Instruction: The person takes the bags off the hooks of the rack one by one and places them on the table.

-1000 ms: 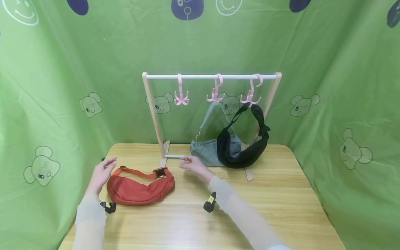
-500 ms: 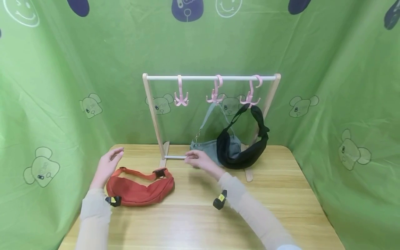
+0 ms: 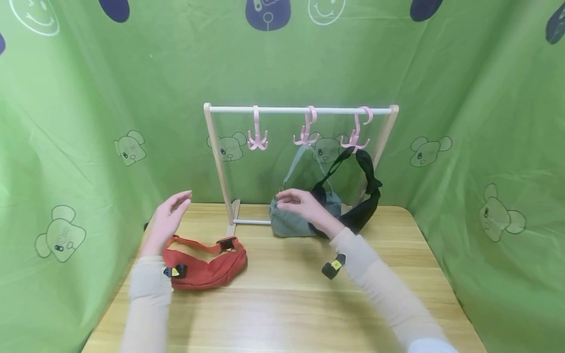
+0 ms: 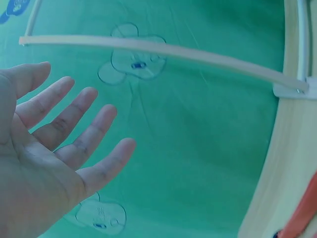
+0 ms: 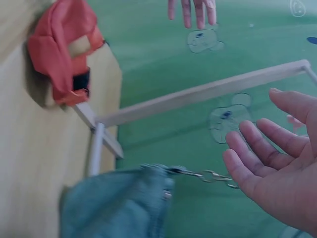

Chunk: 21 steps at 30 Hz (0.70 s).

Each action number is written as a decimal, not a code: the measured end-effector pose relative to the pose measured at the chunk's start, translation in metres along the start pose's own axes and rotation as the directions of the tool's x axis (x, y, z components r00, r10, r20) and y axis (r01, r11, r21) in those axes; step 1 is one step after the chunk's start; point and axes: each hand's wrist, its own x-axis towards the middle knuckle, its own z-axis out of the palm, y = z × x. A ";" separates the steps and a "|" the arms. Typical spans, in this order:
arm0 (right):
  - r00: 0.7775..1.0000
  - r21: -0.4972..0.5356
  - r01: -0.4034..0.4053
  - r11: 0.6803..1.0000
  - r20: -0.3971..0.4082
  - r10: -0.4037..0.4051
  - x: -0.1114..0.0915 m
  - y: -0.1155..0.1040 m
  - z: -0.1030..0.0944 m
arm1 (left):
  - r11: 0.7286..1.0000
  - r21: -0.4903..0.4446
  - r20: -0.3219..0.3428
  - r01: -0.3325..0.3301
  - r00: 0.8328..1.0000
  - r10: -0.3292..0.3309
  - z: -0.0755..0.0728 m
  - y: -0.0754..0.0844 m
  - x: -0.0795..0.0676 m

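Note:
My left hand (image 3: 166, 220) is raised above the left side of the table, over a red waist bag (image 3: 212, 267) with an orange strap and black buckle. Its fingers are spread and relaxed with nothing in them, as the left wrist view shows. My right hand (image 3: 309, 208) hovers in front of a grey-green shoulder bag (image 3: 289, 223), fingers loosely bent and holding nothing. In the right wrist view the metal strap clasp (image 5: 213, 176) of that bag lies beside the fingertips. A black bag (image 3: 364, 211), partly hidden by the right hand, hangs to the right.
A rack with a white top bar (image 3: 282, 110) and wooden posts stands at the back of the wooden table (image 3: 265, 314). Three pink hooks hang from it: a bare left hook (image 3: 257, 137), a middle hook (image 3: 305, 132) and a right hook (image 3: 355, 135). Green curtains (image 3: 66, 147) surround the table.
Both hands have moved right and upward. My right hand has passed from the lower bar to in front of the grey-green bag. The bags and hooks have kept their places.

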 end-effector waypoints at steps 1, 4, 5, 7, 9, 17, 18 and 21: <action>1.000 0.003 0.004 1.000 -0.002 -0.004 0.000 -0.003 -0.004 | 1.000 -0.016 -0.002 -0.006 1.000 0.006 0.002 0.002 0.001; 1.000 0.005 0.014 1.000 -0.011 -0.014 -0.001 -0.011 -0.017 | 0.999 -0.042 -0.007 -0.028 1.000 0.028 0.008 0.008 0.004; 1.000 0.004 0.016 1.000 -0.018 -0.016 -0.002 -0.013 -0.021 | 0.999 -0.040 -0.004 -0.029 1.000 0.029 0.009 0.014 0.004; 0.999 0.000 0.020 1.000 -0.028 -0.020 -0.003 -0.019 -0.029 | 0.998 -0.039 -0.006 -0.053 0.999 0.053 0.012 0.021 0.006; 0.999 -0.003 0.025 1.000 -0.043 -0.025 -0.005 -0.025 -0.036 | 0.997 -0.036 -0.009 -0.067 0.998 0.067 0.017 0.024 0.009; 0.985 -0.073 0.106 0.992 -0.131 -0.114 -0.013 -0.053 -0.065 | 0.992 -0.102 0.030 -0.068 0.997 0.072 0.033 0.058 0.010; 0.981 -0.085 0.121 0.989 -0.145 -0.132 -0.013 -0.057 -0.068 | 0.991 -0.114 0.036 -0.067 0.997 0.071 0.035 0.063 0.009; 0.964 -0.101 0.163 0.981 -0.193 -0.180 -0.011 -0.070 -0.080 | 0.988 -0.138 0.046 -0.067 0.996 0.074 0.039 0.072 0.008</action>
